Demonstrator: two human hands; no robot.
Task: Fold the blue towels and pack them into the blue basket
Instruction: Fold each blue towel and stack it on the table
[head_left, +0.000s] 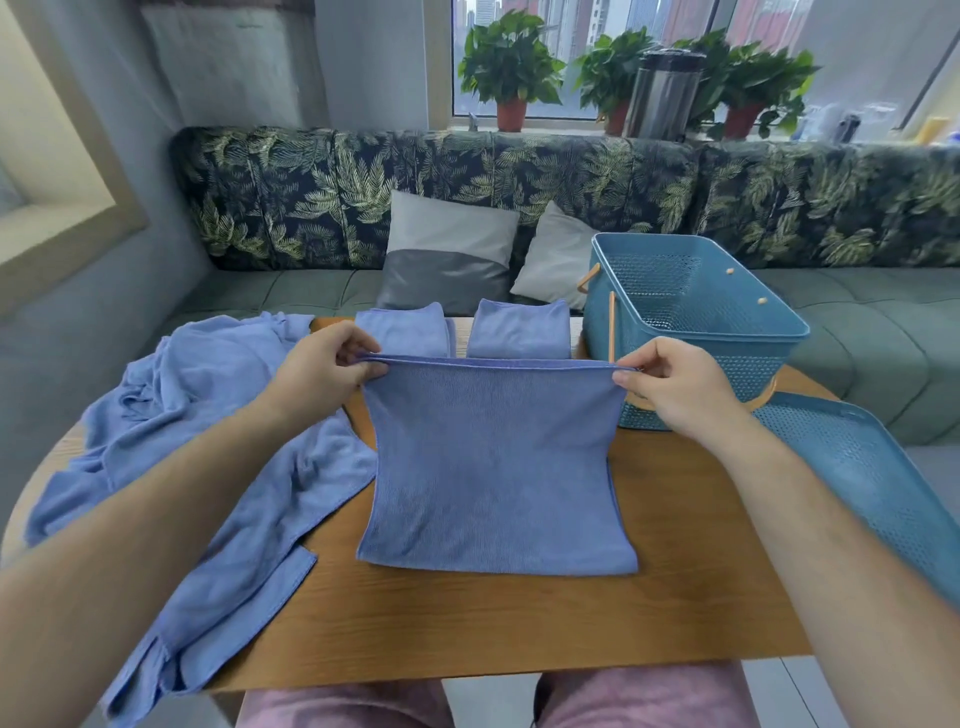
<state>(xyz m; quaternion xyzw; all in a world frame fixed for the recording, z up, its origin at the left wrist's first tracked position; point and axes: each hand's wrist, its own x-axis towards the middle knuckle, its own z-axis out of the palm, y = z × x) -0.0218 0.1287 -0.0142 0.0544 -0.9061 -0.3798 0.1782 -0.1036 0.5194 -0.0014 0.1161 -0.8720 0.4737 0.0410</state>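
Note:
A blue towel (493, 467), doubled over, hangs stretched between my hands above the wooden table (519, 623), its lower edge resting on the tabletop. My left hand (327, 369) pinches its top left corner and my right hand (670, 384) pinches its top right corner. Two folded blue towels (405, 330) (519, 330) lie side by side at the far edge of the table. A heap of unfolded blue towels (208, 441) spreads over the table's left side. The blue perforated basket (691, 317) stands at the far right, nothing visible inside it.
The basket's blue lid (857, 467) lies at the table's right edge. Behind the table runs a leaf-patterned sofa (363, 187) with two cushions (447, 249). Potted plants (511, 67) and a metal flask (665, 93) stand on the windowsill.

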